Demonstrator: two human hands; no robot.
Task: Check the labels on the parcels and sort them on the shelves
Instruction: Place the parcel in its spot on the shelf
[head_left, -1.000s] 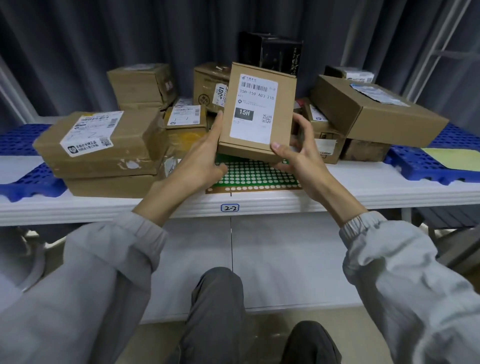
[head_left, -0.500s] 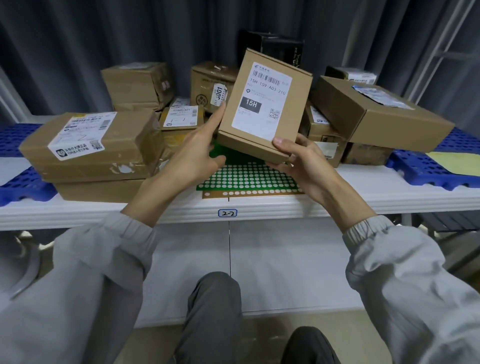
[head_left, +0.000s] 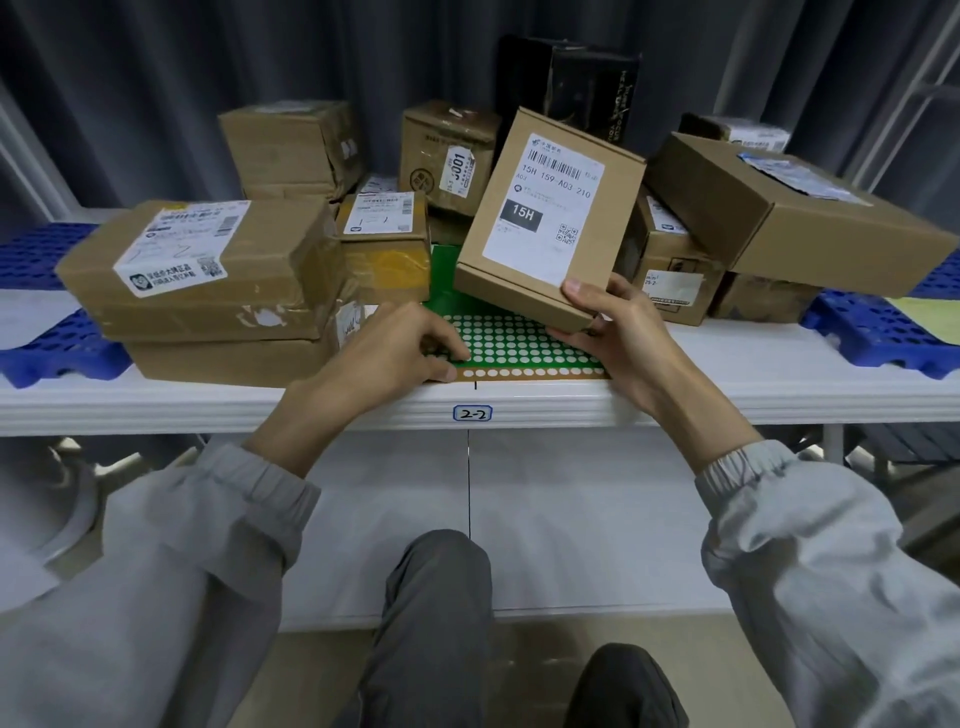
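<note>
1. The right hand (head_left: 610, 332) is gripping one small parcel (head_left: 545, 218) by its lower corner, tilted, label showing, above the green sticker sheet (head_left: 524, 345).
2. The left hand (head_left: 395, 353) is resting curled fingertips on that sheet, holding nothing visible.
3. Roughly ten other parcels are crowding the shelf (head_left: 727, 384).

Dark pleated curtain (head_left: 156, 78); beige floor (head_left: 322, 670)

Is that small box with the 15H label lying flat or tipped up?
Tipped up. The box leans, label facing the camera, its lower corner pinched by the right hand above the green sheet.
</note>
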